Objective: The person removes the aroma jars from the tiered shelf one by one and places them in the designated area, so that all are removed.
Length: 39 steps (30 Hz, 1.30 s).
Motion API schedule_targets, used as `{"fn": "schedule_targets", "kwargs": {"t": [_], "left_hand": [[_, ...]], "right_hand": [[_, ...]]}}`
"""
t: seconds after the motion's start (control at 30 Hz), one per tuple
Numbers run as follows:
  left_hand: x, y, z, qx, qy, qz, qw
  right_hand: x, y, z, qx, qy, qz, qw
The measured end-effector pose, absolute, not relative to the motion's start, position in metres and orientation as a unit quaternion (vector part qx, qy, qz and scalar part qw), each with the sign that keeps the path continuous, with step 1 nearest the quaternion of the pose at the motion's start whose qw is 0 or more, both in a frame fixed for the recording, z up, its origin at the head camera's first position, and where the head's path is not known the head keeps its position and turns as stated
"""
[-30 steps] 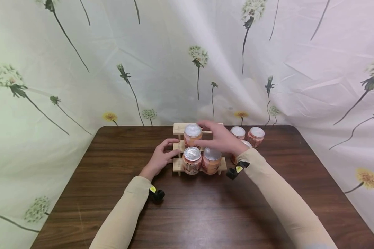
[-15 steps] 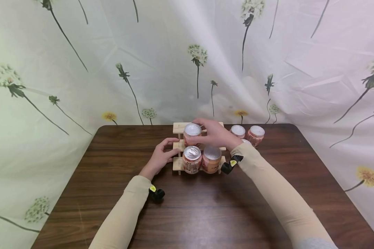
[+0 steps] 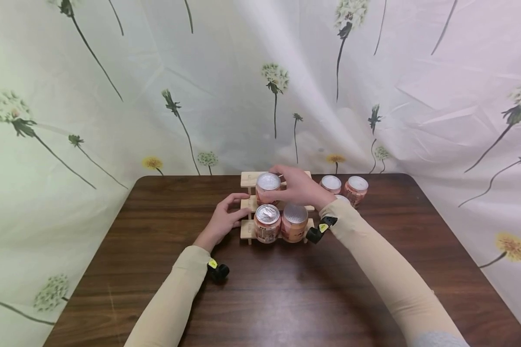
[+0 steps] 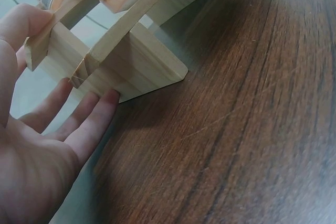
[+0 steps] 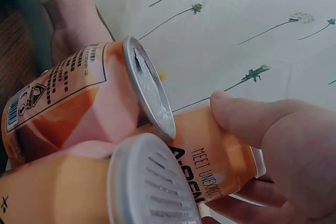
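A small tiered wooden rack [image 3: 248,231] holds orange cans with silver tops. On its middle tier, at the left, stands a can [image 3: 268,183], labelled "MEET UNEXPECTED" in the right wrist view. My right hand [image 3: 299,188] grips this can, thumb on the near side and fingers round the back. Two more cans stand side by side on the front tier, a left can [image 3: 267,226] and a right can [image 3: 294,226]. At the rack's left end, my left hand [image 3: 221,219] holds a slat between thumb and index finger, its other fingertips against the side panel [image 4: 131,66].
To the right of the rack, 3 more cans stand on the brown wooden table [image 3: 260,294], among them a can [image 3: 356,190] at the far right. A dandelion-print cloth [image 3: 226,86] hangs behind the table's back edge.
My right hand has shifted slightly left and closed round the middle-tier can. The left hand, the rack and the other cans stay in place.
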State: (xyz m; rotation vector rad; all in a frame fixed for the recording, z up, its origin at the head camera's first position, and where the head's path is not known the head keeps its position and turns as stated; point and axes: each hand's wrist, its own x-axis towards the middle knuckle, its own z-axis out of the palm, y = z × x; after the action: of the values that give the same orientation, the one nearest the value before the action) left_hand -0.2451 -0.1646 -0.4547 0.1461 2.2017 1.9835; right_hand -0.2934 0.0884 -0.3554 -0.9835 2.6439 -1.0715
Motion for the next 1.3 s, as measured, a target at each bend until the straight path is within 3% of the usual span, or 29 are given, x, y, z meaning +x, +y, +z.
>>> {"fn": "schedule_targets", "kwargs": {"t": [0.9, 1.3], "left_hand": [[-0.258, -0.169, -0.478, 0.049, 0.742, 0.664, 0.080], [-0.248, -0.167, -0.460, 0.059, 0.746, 0.658, 0.079]], "right_hand": [[-0.290, 0.108, -0.345, -0.277, 0.851, -0.445, -0.026], [-0.285, 0.137, -0.338, -0.246, 0.825, -0.504, -0.064]]}}
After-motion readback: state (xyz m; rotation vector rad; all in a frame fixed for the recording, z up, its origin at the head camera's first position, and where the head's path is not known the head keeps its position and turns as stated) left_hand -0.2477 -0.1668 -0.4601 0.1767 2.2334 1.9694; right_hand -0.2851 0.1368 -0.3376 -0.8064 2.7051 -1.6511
